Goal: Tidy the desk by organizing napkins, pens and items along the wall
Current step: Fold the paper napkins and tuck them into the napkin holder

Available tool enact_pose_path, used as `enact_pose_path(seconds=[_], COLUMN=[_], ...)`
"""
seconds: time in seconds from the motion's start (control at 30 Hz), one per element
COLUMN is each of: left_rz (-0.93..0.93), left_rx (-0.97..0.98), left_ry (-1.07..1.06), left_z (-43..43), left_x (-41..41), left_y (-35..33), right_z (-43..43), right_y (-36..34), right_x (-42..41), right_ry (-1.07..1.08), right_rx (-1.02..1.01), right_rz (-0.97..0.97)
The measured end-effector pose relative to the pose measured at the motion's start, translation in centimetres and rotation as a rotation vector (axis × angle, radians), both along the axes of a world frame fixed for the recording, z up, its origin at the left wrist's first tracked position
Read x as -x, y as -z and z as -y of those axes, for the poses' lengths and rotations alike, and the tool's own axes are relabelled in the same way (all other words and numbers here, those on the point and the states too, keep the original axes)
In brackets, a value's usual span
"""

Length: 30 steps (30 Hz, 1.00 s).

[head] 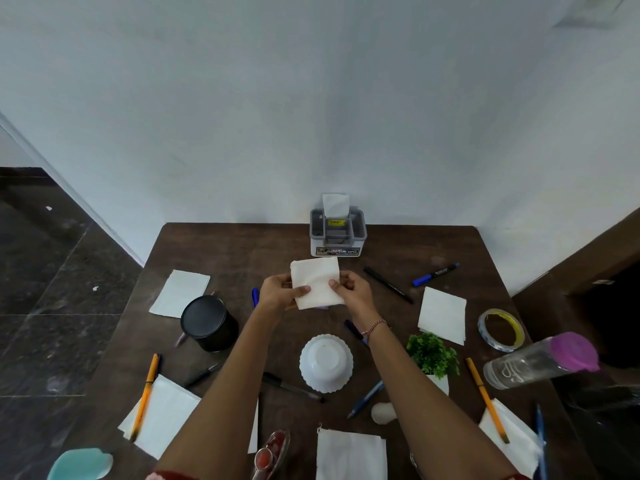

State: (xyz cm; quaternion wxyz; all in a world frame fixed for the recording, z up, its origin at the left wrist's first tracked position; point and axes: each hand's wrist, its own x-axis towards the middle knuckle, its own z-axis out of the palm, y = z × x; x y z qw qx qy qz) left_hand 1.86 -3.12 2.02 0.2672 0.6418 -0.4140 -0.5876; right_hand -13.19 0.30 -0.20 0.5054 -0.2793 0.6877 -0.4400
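From the head camera, the left hand [277, 291] and right hand [351, 289] each pinch a side of one white napkin [316, 282], held above the middle of the desk [242, 251]. The napkin-sorting step looks under way. Next it likely goes into the grey holder [337, 233] at the far edge by the wall, where one napkin already stands; other napkins and pens lie scattered.
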Motion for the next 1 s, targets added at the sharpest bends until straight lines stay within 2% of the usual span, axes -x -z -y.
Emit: enact_pose_path(seconds=[0.13, 0.23, 0.37, 0.6, 0.73, 0.8, 0.9, 1.0], left_rz=[0.098, 0.142, -0.018, -0.262, -0.123, -0.071, -0.040, -0.061], left_rx=[0.151, 0.191, 0.111, -0.056, 0.061, 0.096, 0.144, 0.170], left_ry=[0.039, 0.031, -0.021, -0.143, -0.044, -0.034, -0.067, -0.105], left_z=[-0.1, -0.1, -0.1, -0.5, 0.1, 0.4, 0.5, 0.5], left_x=[-0.1, 0.1, -0.3, 0.1, 0.1, 0.2, 0.5, 0.9], left_y=[-0.1, -0.5, -0.4, -0.5, 0.2, 0.3, 0.2, 0.5], right_z=[-0.3, -0.4, -0.6, -0.8, -0.7, -0.3, 0.6, 1.1], right_y=[-0.5, -1.2, -1.8, -1.1, -1.3, -1.2, -0.9, -1.1], right_x=[0.0, -0.2, 0.3, 0.8, 1.0, 1.2, 1.4, 1.8], right_ry=[0.013, 0.038, 0.034, -0.016, -0.116, -0.073, 0.096, 0.034], right_rx=[0.006, 0.006, 0.024, 0.112, 0.142, 0.136, 0.039, -0.149], right_rz=[0.050, 0.050, -0.034, -0.292, -0.345, -0.229, 0.159, 0.444])
